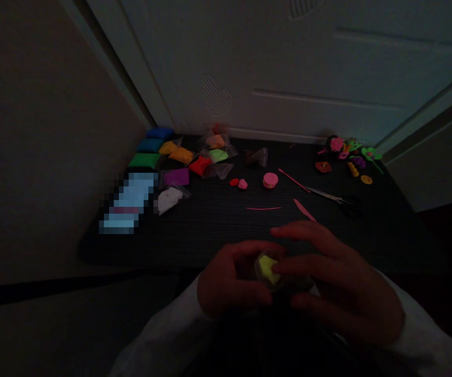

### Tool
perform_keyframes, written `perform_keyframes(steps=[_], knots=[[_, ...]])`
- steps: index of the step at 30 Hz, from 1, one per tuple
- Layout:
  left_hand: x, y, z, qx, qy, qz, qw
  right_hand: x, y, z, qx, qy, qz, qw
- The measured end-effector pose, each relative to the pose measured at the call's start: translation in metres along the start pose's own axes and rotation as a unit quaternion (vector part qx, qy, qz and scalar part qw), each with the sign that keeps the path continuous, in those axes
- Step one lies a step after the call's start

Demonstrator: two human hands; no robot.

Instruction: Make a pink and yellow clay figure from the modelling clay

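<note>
Two bare hands: together in front of the dark table's point(210, 225) near edge.
Left hand point(231, 280): curled around clear plastic wrapping point(260, 272), thumb and fingers clamped on it.
Right hand point(351, 293): fingers spread apart, one fingertip on the yellow clay lump point(267, 268); whether the thumb presses the wrapping, one cannot tell.
Yellow clay lump: in the clear wrapping, between the hands.
Middle of table: a pink sandwich-like disc point(270, 180), right of a pink clay piece point(242, 184) and a red clay piece point(234, 182).
Tools: a thin pink stick point(264, 208), a longer pink rod point(294, 180), a pink knife point(303, 209) and black-handled scissors point(339, 199).
Left side: bagged coloured clay point(145, 160) near a pixelated bright patch point(131, 201).
Far right corner: small flower-like clay figures point(336, 144).
</note>
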State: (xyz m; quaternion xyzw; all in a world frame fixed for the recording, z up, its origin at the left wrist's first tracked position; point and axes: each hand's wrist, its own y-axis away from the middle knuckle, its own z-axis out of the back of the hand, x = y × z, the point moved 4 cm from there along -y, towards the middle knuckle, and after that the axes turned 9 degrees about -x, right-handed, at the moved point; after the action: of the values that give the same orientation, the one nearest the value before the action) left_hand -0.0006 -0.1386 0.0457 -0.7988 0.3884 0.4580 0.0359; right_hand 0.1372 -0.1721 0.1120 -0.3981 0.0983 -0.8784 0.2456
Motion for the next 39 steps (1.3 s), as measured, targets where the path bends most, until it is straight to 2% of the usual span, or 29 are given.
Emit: perform_keyframes(steps=[8, 11, 20, 26, 32, 37, 39], knots=[[0.004, -0.001, -0.002, 0.016, 0.002, 0.016, 1.000, 0.000, -0.003, -0.007, 0.019, 0.008, 0.005, 1.000], [0.007, -0.003, -0.004, 0.040, 0.004, 0.036, 0.999, 0.000, -0.003, -0.009, 0.040, 0.004, 0.014, 0.999], [0.013, -0.008, -0.007, 0.087, -0.040, 0.039, 0.995, -0.003, -0.003, -0.016, 0.086, -0.008, 0.042, 0.995], [0.012, -0.008, -0.005, 0.075, -0.021, 0.028, 0.997, -0.009, -0.001, -0.011, 0.016, -0.006, 0.017, 1.000], [0.011, -0.009, -0.006, 0.075, -0.071, 0.015, 0.995, -0.006, 0.001, -0.022, 0.062, 0.026, 0.020, 0.998], [0.013, -0.006, -0.004, 0.086, -0.125, -0.009, 0.988, -0.013, 0.002, -0.023, 0.092, 0.001, 0.023, 0.996], [0.010, -0.005, 0.000, 0.048, -0.164, -0.041, 0.984, -0.021, 0.003, -0.022, 0.072, -0.015, -0.006, 0.997]])
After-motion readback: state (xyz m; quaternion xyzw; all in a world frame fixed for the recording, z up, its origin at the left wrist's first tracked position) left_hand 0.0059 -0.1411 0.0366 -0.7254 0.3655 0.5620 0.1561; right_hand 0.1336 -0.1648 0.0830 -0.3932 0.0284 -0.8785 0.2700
